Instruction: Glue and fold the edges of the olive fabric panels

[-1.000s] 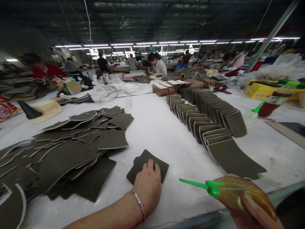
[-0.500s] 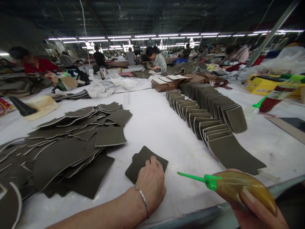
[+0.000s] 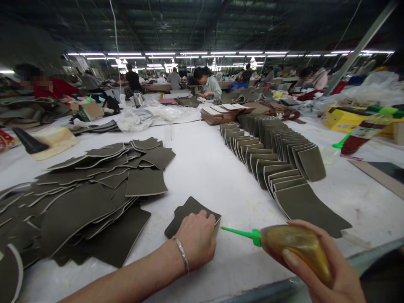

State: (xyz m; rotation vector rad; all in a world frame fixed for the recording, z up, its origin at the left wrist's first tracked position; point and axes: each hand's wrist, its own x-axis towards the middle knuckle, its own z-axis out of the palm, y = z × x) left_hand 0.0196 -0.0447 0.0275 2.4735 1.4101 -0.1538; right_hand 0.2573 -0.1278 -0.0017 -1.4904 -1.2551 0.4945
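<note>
A dark olive, leather-like piece (image 3: 184,210) lies on the white table in front of me. Curled fingers of my left hand (image 3: 197,237) grip its right side, where a pale edge and underside show a little raised. My right hand (image 3: 328,263) is wrapped round a squeeze glue bottle (image 3: 292,244) of amber liquid, held tilted. Its thin green nozzle (image 3: 241,233) points left, with the tip just right of the piece's raised edge; I cannot tell whether they touch.
A loose heap of similar pieces (image 3: 82,202) spreads on the left. On the right, overlapping rows of pieces (image 3: 309,202) fan away from me. A yellow box (image 3: 342,120) and a red-labelled bottle (image 3: 362,132) stand far right. Co-workers sit beyond.
My right hand has brought the glue bottle leftward, its nozzle closer to the piece. My left hand has shifted slightly down and left, and the piece's right edge now shows pale.
</note>
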